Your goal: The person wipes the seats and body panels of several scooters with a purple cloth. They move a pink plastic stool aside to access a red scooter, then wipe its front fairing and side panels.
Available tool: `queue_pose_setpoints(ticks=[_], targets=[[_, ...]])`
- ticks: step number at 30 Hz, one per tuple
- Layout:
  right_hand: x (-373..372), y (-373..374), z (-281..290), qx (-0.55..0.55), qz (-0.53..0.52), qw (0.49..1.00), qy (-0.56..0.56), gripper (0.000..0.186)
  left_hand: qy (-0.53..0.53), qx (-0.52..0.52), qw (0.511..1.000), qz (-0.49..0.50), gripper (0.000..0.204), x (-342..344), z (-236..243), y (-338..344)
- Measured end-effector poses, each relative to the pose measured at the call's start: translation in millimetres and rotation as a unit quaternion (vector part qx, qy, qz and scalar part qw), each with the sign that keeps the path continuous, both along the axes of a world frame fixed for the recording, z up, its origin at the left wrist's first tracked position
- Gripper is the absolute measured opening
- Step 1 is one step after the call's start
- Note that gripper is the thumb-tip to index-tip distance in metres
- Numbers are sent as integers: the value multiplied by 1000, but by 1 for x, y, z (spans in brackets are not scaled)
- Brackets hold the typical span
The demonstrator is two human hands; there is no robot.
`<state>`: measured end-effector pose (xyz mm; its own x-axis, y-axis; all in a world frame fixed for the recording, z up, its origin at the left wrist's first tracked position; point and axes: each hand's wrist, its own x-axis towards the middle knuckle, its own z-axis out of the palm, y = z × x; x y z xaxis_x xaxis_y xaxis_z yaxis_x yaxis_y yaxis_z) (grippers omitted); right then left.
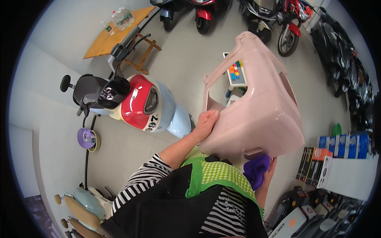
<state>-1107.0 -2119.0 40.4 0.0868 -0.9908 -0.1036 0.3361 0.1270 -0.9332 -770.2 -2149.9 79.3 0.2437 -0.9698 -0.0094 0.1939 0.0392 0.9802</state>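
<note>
Seen from above, a person in a black-and-white striped top and a green checked apron (222, 173) holds a pink plastic stool (266, 103) in front of the body, tilted over, above a pale tiled floor (170, 67). The left hand (208, 121) has a closed grip on the stool's left edge, just beside a large cut-out in its side. The right hand (271, 168), partly hidden, is at the stool's near edge, its grip gathered around a bunched purple cloth (257, 170); how tightly the fingers press cannot be told. Through the cut-out shows a small white-rimmed play table topped with colourful building blocks (233, 71). To the left stands a motor scooter (170, 111) in light blue, cream and red. Beyond it, by the wall, a folding wooden table (99, 43) carries clear plastic bottles (122, 18). A red motorcycle (293, 31) and other two-wheelers are parked at the far side. On the right, a green bowl (336, 129) sits just behind a row of blue-and-white boxes (343, 146)
</note>
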Motion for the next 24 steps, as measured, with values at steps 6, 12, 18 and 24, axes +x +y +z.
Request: queue_pose_setpoints(ticks=[6,12,18,24], targets=[[75,-115,-4,-23,98,995,-20,115,7,-3,995,97,39,83,1,-61],[140,-188,3,3,143,990,-16,115,5,17,985,171,37,139,-7,-100],[206,-287,7,-6,216,976,-20,115,32,52,969,240,40,192,-24,-158],[285,-414,-25,-5,288,958,-16,108,33,107,939,326,42,257,-51,-248]])
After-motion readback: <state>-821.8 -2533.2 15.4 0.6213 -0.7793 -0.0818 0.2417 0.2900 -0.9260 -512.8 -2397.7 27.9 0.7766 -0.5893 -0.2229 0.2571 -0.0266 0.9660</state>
